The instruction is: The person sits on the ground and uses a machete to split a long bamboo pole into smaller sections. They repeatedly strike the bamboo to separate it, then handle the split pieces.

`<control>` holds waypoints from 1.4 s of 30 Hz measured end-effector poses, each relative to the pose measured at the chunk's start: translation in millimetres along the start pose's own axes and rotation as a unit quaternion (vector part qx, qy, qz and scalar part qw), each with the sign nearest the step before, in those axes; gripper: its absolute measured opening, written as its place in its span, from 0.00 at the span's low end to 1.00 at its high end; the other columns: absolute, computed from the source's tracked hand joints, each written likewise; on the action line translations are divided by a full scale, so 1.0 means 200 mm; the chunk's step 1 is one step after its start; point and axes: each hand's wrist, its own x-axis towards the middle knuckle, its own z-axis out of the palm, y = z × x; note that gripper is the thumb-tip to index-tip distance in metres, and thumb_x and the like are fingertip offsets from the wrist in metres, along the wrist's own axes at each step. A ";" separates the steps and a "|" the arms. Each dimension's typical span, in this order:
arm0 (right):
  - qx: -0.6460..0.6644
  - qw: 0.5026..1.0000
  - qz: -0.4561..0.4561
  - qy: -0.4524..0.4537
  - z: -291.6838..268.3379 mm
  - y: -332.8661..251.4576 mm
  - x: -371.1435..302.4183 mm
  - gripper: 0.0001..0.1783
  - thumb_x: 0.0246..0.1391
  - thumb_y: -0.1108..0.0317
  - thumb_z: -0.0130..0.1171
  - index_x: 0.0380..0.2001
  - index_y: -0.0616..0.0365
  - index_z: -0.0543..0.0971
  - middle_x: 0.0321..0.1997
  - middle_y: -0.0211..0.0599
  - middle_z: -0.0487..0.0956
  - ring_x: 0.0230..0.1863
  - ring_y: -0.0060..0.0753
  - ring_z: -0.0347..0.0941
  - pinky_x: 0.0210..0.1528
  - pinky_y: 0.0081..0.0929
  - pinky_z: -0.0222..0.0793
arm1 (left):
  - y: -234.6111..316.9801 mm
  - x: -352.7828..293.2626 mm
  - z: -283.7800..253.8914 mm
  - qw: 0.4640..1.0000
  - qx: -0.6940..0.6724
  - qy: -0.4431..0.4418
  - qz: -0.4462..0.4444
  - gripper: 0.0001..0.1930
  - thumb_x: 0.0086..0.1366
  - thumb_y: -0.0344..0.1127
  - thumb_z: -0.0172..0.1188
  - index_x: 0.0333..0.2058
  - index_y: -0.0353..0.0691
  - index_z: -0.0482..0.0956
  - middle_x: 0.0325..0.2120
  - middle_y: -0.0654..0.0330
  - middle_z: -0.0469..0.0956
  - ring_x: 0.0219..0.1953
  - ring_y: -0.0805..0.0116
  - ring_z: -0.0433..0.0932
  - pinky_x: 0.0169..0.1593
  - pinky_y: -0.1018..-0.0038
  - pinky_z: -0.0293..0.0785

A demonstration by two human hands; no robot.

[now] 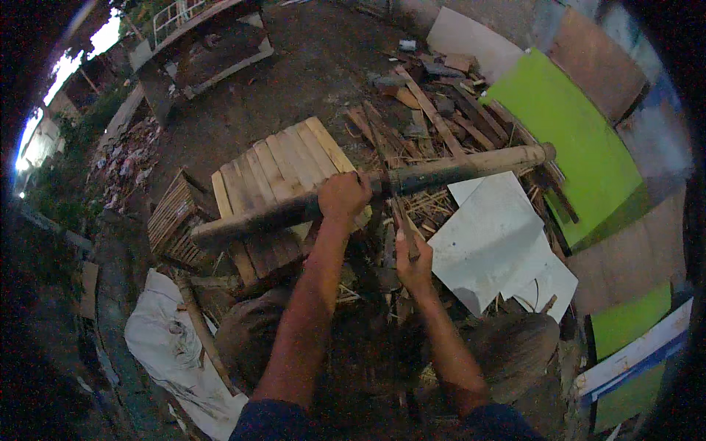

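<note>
A thick bamboo pole (456, 167) lies crosswise in front of me, its left end lower and nearer. My left hand (344, 195) is closed over the pole near its middle, pressing on it from above. Just right of that hand, a long narrow dark blade, which looks like a handsaw (398, 213), crosses the pole. My right hand (415, 268) grips the near end of this tool, with the thumb along it. The teeth are too dim to make out. Under the left part of the pole is a slatted wooden panel (283, 165).
A heap of scrap wood (448, 110) lies beyond the pole. White board pieces (489, 246) are to the right, and a bright green sheet (570, 140) leans behind them. At left are a slatted crate (180, 217) and a white sack (165, 323). My knees flank the work.
</note>
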 end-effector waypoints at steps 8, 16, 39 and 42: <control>-0.165 0.979 0.114 -0.045 -0.37 -0.80 -0.64 0.12 0.67 0.65 0.52 0.38 0.63 0.79 0.24 0.24 0.75 0.23 0.14 0.64 0.25 0.22 0.59 | -0.05 -0.01 -0.05 0.998 0.001 0.049 0.031 0.24 0.65 0.48 0.49 0.22 0.37 0.84 0.21 0.46 0.81 0.24 0.48 0.81 0.40 0.56 0.78; -0.118 0.993 0.002 -0.006 0.02 -0.12 0.20 0.19 0.66 0.56 0.52 0.35 0.64 0.78 0.24 0.34 0.76 0.24 0.30 0.70 0.27 0.31 0.65 | 0.01 -0.03 -0.05 0.999 0.023 -0.025 0.024 0.25 0.68 0.48 0.45 0.25 0.38 0.85 0.22 0.47 0.82 0.27 0.48 0.82 0.40 0.56 0.78; -0.096 0.985 0.143 -0.031 -0.07 -0.27 0.13 0.22 0.66 0.51 0.54 0.36 0.64 0.78 0.17 0.24 0.69 0.22 0.19 0.64 0.25 0.28 0.59 | 0.00 0.01 -0.07 0.998 0.010 -0.059 0.032 0.25 0.67 0.49 0.46 0.25 0.37 0.85 0.23 0.46 0.82 0.28 0.47 0.83 0.39 0.51 0.76; -0.094 0.994 0.044 -0.012 0.03 -0.08 0.17 0.20 0.66 0.54 0.54 0.33 0.63 0.77 0.17 0.23 0.68 0.22 0.17 0.63 0.23 0.24 0.58 | -0.03 0.02 -0.05 0.998 0.020 -0.050 0.017 0.25 0.67 0.49 0.46 0.25 0.38 0.85 0.23 0.47 0.82 0.28 0.47 0.83 0.40 0.52 0.76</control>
